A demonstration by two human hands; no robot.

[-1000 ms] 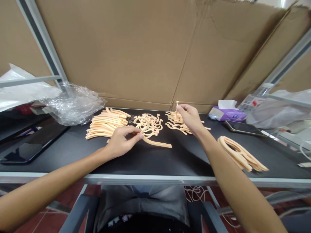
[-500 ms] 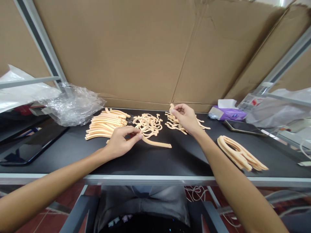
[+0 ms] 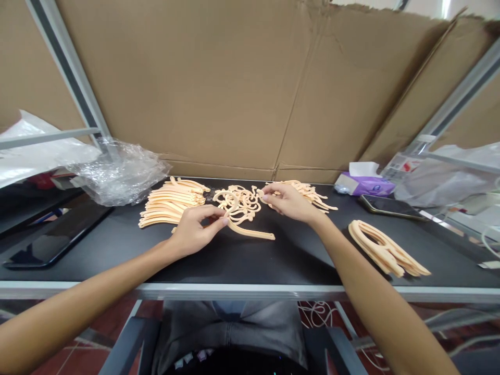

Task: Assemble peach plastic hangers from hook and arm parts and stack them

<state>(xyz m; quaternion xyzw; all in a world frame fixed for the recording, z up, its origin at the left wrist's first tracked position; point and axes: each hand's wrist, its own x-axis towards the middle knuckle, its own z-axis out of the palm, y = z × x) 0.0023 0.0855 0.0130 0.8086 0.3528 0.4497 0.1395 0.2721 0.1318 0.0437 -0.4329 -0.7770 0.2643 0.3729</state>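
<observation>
My left hand (image 3: pixel 201 229) pinches a peach plastic hanger arm (image 3: pixel 252 233) where it meets a round hook (image 3: pixel 230 200); the arm points right above the black tabletop. My right hand (image 3: pixel 287 200) is closed on a small peach plastic hanger piece (image 3: pixel 260 195), mostly covered by the fingers, just right of a heap of loose hooks (image 3: pixel 244 200). Behind that hand lie more slim hanger pieces (image 3: pixel 312 194). Left of the hooks, long curved hanger arms (image 3: pixel 167 203) are stacked in a row.
Folded hangers (image 3: pixel 385 247) lie at the right. Further back are a phone (image 3: pixel 390 206) and a purple tissue pack (image 3: pixel 369 183). A dark glossy device (image 3: pixel 58 237) and crumpled clear plastic (image 3: pixel 121 172) occupy the left. Cardboard (image 3: pixel 203 88) walls the back.
My right hand has moved left and slightly down from the slim pieces, bringing a small piece toward my left hand. The left hand keeps its hold, nearly still.
</observation>
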